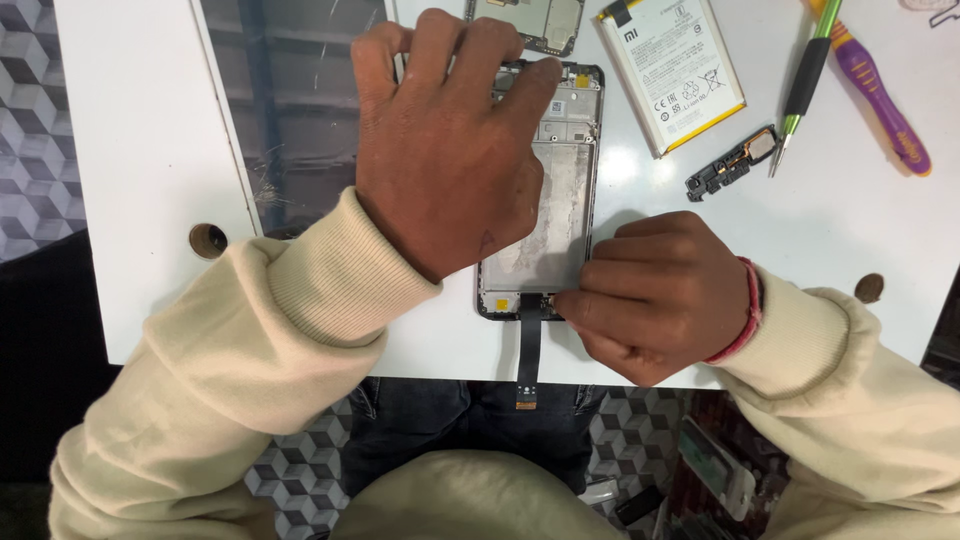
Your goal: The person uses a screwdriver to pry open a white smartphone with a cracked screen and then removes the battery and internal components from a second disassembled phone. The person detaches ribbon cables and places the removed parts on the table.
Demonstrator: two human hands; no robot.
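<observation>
An opened phone frame (562, 215) lies on the white table (140, 190), its inside facing up. My left hand (445, 140) lies flat over the frame's upper left and presses it down. My right hand (665, 295) has its fingers curled at the frame's lower right corner, fingertips touching the bottom edge beside a black flex ribbon (528, 350) that hangs over the table's front edge. Whether the right fingers pinch anything is hidden.
A white phone battery (672, 70) lies at the back right. Beside it sit a small black speaker module (733, 160), a green-and-black screwdriver (805, 85) and a purple pry tool (885, 105). A circuit board (535, 22) is behind the frame. A dark reflective panel (290, 110) lies left.
</observation>
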